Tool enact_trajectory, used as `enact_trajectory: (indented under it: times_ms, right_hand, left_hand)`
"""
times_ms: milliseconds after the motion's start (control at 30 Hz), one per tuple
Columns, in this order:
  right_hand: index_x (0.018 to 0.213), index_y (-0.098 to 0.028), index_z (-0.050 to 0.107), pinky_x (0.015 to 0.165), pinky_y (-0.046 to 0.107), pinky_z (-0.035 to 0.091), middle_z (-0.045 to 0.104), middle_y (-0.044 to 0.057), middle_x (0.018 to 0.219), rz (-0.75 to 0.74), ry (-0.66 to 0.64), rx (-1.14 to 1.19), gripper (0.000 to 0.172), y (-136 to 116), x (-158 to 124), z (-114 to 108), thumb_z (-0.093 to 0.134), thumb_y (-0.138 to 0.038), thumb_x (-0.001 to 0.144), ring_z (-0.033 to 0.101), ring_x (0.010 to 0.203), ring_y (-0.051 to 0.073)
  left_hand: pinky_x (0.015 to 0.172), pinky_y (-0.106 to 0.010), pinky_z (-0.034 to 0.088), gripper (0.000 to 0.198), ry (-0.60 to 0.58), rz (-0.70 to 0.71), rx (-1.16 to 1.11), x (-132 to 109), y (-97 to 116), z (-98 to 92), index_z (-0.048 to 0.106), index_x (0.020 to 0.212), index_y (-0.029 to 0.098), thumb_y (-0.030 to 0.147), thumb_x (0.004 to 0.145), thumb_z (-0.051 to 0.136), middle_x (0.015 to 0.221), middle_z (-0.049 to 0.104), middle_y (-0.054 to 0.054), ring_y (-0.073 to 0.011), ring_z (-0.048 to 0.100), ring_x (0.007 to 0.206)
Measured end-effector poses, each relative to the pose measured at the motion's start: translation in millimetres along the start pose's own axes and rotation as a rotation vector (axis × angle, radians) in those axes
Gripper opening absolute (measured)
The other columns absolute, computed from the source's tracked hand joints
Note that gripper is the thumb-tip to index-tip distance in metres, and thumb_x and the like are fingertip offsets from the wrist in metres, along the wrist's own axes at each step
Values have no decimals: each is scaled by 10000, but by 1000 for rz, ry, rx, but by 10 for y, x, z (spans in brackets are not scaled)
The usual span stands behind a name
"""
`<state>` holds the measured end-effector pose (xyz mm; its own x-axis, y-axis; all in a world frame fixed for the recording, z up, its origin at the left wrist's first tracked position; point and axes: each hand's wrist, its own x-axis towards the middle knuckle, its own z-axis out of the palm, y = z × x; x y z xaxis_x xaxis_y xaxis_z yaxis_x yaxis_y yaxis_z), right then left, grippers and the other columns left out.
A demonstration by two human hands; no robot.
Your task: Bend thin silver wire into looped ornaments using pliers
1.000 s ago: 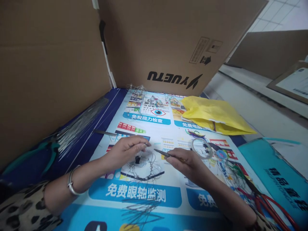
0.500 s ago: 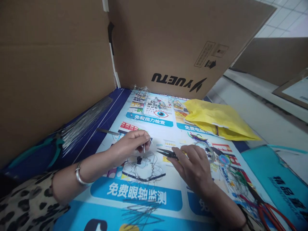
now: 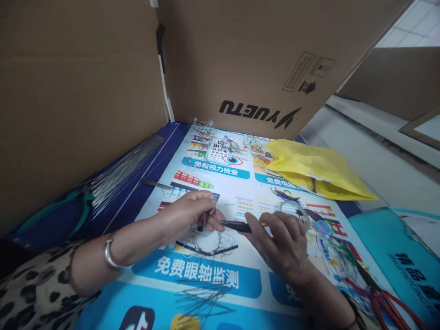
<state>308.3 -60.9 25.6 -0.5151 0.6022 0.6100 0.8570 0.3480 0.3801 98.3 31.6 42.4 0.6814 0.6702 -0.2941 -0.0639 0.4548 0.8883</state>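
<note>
My left hand [image 3: 190, 213] pinches a thin wire piece [image 3: 207, 219] between thumb and fingers, just above a wire-and-bead frame [image 3: 206, 245] lying on the printed poster [image 3: 206, 275]. My right hand [image 3: 282, 238] is closed round small dark pliers [image 3: 237, 225], whose tip meets the wire at my left fingertips. A silver bangle sits on my left wrist.
Cardboard walls [image 3: 85, 91] stand at the left and back. A bundle of straight wires [image 3: 120, 174] and green-handled pliers [image 3: 68, 208] lie at the left, a yellow bag [image 3: 316, 172] at the right back. Loose wires [image 3: 202, 298] lie near me, red-handled scissors [image 3: 395, 307] at the lower right.
My right hand has brought the pliers leftward until the tip reaches the wire in my left fingers. My left hand has dropped slightly toward the wire frame.
</note>
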Motion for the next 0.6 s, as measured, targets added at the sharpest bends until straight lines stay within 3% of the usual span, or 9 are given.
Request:
enact_trajectory:
  times_ms: [600]
  right_hand:
    - [1078, -215, 569, 727, 351, 352, 601, 45, 838, -45, -39, 16, 342, -17, -29, -11, 672, -210, 752, 502, 836, 202]
  left_hand:
    - [525, -195, 392, 291, -31, -60, 44, -7, -6, -6, 511, 606, 133, 378, 721, 618, 563, 585, 1, -137, 647, 571]
